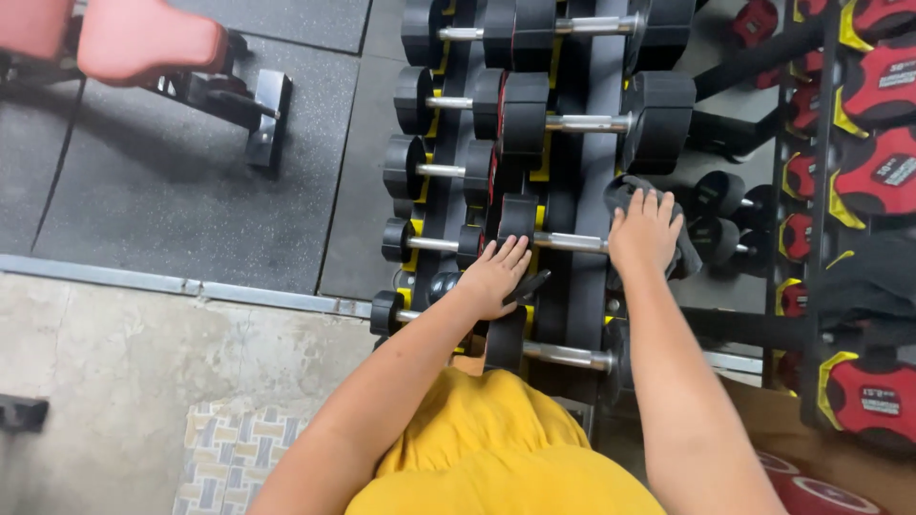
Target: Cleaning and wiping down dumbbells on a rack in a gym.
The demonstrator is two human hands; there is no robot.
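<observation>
Both arms outstretched, left hand (494, 275) flat, right hand (645, 232) seemingly pressing, fingers spread
</observation>
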